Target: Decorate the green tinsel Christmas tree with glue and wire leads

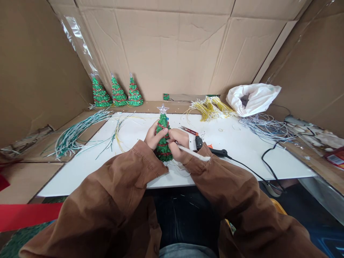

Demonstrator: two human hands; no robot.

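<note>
A small green glitter Christmas tree [162, 125] with red bands and a clear star on top stands on the white board [242, 150]. My left hand [155, 137] wraps round its left side. My right hand [178, 144] is closed against its right side and also holds a white stick [194, 153] that points right over my sleeve. Both hands grip the tree near the board's front middle.
Three finished green trees [117, 94] stand at the back left. Bundles of green-white wires [75, 134] lie left, yellow wires [209, 107] and a white plastic bag [252, 98] at the back right. Red scissors [189, 130], a black glue gun [212, 148] with cord, and grey wires [266, 127] lie right. Cardboard walls surround the place.
</note>
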